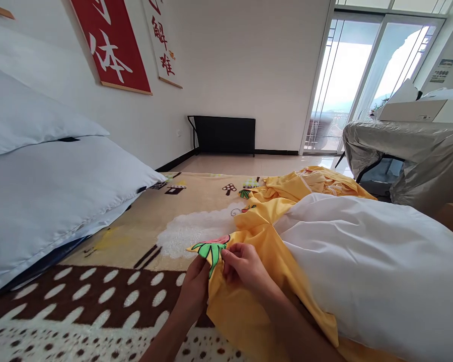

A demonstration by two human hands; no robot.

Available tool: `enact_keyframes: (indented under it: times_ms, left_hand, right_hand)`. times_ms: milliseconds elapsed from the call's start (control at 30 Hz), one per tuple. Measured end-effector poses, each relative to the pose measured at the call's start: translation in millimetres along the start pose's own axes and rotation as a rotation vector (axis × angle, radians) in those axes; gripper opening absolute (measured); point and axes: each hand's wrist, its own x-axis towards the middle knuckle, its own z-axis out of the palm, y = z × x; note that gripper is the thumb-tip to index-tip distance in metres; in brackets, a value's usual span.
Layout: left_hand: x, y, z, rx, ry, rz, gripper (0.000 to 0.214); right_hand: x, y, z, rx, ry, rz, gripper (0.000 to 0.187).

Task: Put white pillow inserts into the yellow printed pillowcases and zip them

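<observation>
A yellow cover (pixel 272 236) with a green and pink printed corner lies over a patterned blanket (pixel 143 261) on a bed. A white duvet or pillow insert (pixel 381 271) rests on and partly inside the yellow cover. My left hand (pixel 194 291) pinches the printed corner from below. My right hand (pixel 245 266) grips the same corner edge from above, fingers curled on the cloth. Both hands sit close together at the cover's near left corner.
Two white pillows (pixel 49 186) are stacked at the left against the wall. A black panel (pixel 224 134) stands at the far wall. A silver-wrapped piece of furniture (pixel 411 151) with boxes on it stands at the right near glass doors (pixel 347 75).
</observation>
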Motion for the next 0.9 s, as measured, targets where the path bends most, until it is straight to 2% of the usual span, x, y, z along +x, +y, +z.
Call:
enact_keyframes:
  times_ms: [133, 200, 367, 533, 700, 833, 900]
  left_hand:
    - [4.0, 1.8, -2.6, 0.391, -0.104, 0.231, 0.027]
    - [4.6, 1.2, -3.8, 0.533, -0.128, 0.300, 0.028]
    - [4.4, -5.3, -6.5, 0.616, -0.181, 0.370, 0.034]
    - [4.2, -6.3, -6.3, 0.527, -0.123, 0.286, 0.035]
    - [3.7, -0.9, -2.8, 0.438, -0.014, 0.215, 0.032]
    - [7.1, 3.0, -3.7, 0.452, -0.106, 0.080, 0.027]
    - [9.1, 4.0, -6.0, 0.435, -0.146, 0.062, 0.024]
  right_hand:
    - [-0.1, 0.9, -2.3, 0.134, -0.095, 0.083, 0.047]
    - [-0.1, 0.1, -3.1, 0.207, -0.113, 0.092, 0.044]
    - [-0.3, -2.1, -1.8, 0.278, -0.071, 0.037, 0.045]
    - [1.5, 0.4, -0.9, 0.164, 0.030, -0.039, 0.044]
    - [3.5, 2.1, -0.9, 0.118, 0.041, -0.075, 0.043]
    - [4.2, 4.3, 2.1, 0.106, 0.073, -0.122, 0.042]
    - [4.9, 7.3, 3.6, 0.079, 0.095, -0.140, 0.041]
